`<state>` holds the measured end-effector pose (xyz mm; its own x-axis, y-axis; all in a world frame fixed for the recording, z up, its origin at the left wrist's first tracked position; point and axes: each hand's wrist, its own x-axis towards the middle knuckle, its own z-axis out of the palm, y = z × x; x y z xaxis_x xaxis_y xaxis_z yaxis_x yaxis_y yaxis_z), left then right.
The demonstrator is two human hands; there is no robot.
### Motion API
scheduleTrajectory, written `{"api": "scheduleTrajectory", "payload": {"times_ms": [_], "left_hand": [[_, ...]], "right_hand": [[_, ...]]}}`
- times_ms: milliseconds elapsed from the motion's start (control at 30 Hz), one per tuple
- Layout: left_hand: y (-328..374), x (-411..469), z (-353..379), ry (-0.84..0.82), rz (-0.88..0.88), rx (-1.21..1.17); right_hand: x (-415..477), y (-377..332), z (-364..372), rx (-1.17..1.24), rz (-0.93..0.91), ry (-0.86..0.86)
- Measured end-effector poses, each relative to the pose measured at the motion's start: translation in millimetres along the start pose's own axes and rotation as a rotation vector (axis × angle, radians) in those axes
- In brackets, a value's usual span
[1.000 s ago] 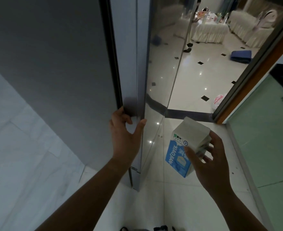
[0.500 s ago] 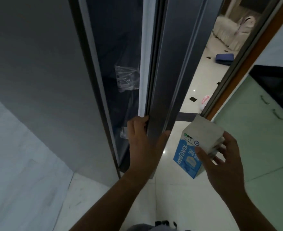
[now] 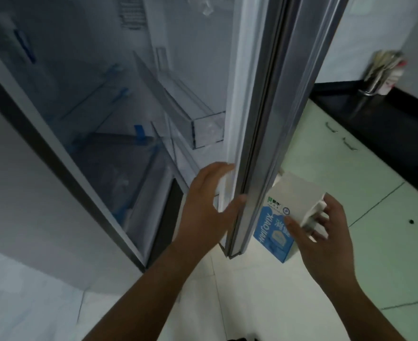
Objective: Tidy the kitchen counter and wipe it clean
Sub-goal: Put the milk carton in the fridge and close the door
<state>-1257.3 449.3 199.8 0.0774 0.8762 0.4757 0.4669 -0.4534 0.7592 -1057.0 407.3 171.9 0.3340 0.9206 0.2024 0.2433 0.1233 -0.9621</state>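
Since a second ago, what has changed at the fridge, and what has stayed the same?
The fridge door has swung open toward the person. A second ago no interior showed; now the shelves and a clear door bin are visible. The left hand has kept gripping the door's edge while pulling. Unchanged: the right hand still holds the blue-and-white carton outside the fridge, beside the door.

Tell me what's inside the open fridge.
Inside the fridge: clear shelves, blue tape strips, a lower drawer and clear door bins. The drawer's contents are too blurred to tell; the door and left hand cover the lower right corner.
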Motion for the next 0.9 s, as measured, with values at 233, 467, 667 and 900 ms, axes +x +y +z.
{"api": "scheduleTrajectory", "payload": {"times_ms": [233, 467, 667, 900], "left_hand": [[25, 102, -2, 0.283, 0.271, 0.226], [18, 164, 43, -0.017, 0.359, 0.424], [20, 186, 79, -0.063, 0.373, 0.456], [-1, 224, 69, 0.085, 0.309, 0.610]], "right_hand": [[39, -8, -29, 0.013, -0.029, 0.018], [88, 0, -56, 0.044, -0.060, 0.012], [129, 15, -76, 0.066, -0.045, -0.024], [176, 21, -80, 0.152, -0.015, -0.106]]}}
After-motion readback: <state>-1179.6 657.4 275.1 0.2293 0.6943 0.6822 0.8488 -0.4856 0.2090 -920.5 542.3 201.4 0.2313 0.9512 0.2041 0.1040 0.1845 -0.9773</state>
